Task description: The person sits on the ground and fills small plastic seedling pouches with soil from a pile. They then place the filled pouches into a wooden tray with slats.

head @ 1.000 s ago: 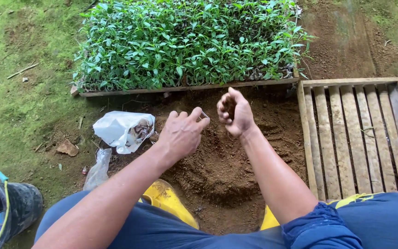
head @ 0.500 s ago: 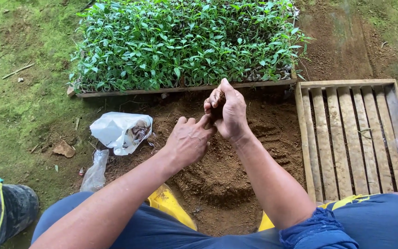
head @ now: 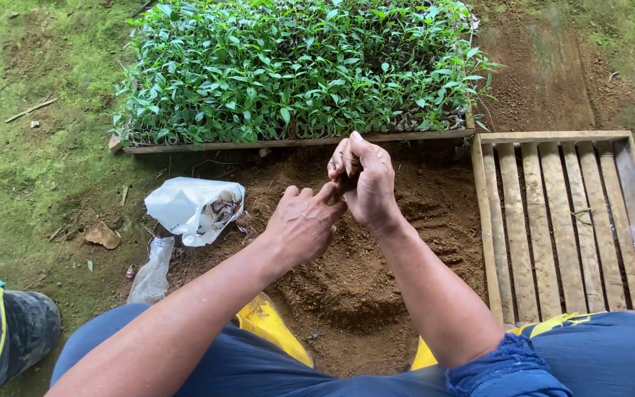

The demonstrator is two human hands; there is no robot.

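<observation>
From the head view, my only 1, I look down on both hands meeting over a soil heap [head: 354, 272] between my knees. My right hand [head: 369, 180] is raised and cupped, fingers curled round a clump of brown soil [head: 352, 163] at its fingertips; it is closed loosely on that clump, tilted so the soil sits in the hollow rather than spilling. My left hand [head: 304, 223] is just beside it, its fingers bent and its fingertip touching the right hand's near edge. It seems to pinch something small there, perhaps the mouth of a little bag, but I cannot tell what it holds, or whether it holds anything. Both hands hang above the heap, so whatever drops lands back on it. Far from me stands a tray [head: 295, 138] packed with green seedlings [head: 295, 66], its wooden edge close to the hands. On the right lies an empty slatted crate [head: 564, 220], within easy reach. On the left, a crumpled white bag [head: 192, 209] rests at the heap's edge, and a black bucket [head: 12, 331] sits near left. 2 yellow boots [head: 273, 327] flank the heap.
</observation>
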